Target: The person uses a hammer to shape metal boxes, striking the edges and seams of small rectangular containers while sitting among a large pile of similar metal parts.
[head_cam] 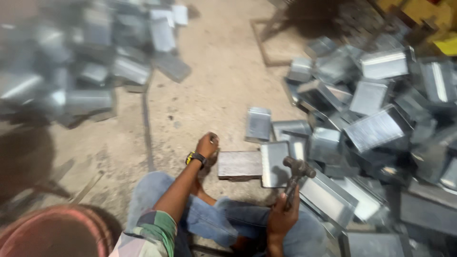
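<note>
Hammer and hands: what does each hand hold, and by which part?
The right hand holds the hammer by its handle, head up. The left hand is closed near the metal block; any hold cannot be told.

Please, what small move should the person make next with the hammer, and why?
Probably bring the left hand over to steady the metal tray on the flat block. The right hand holds the hammer just above the tray, which lies unheld.

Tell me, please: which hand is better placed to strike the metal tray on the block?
The right hand, probably: it grips the hammer beside the metal tray on the block. The left hand holds no tool.
</note>
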